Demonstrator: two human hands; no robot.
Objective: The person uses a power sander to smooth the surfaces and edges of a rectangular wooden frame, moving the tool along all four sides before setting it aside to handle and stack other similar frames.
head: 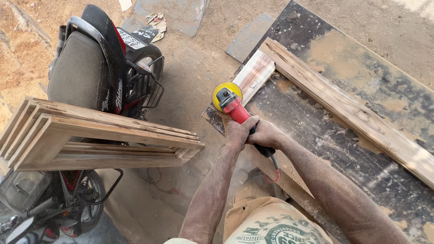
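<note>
**Both hands on the grinder at the frame corner**

Across the right side lies a dark, dust-streaked worktop (343, 149), a flat board carrying a long wooden frame (343, 106) whose short end piece meets the long rail at a corner. To the left, well apart, a parked motorbike (90, 68) stands on the sandy ground (190, 81) with a stack of finished wooden frames (90, 135) resting across it.

Smaller, and at the centre, is the red grinder (235, 108), its yellow disc down at the near end of the frame's short piece, close to the worktop's edge. The left hand (238, 131) and the right hand (264, 133) are both clenched around the grinder's body, side by side and touching, knuckles up. Both forearms reach forward from the torso and converge on the tool, elbows bent and spread.

Judging from this, good work here calls for keeping the disc flat to the wood with light, even pressure, wrists firm, and the cord (275, 169) trailing behind the hands, clear of the disc.
</note>
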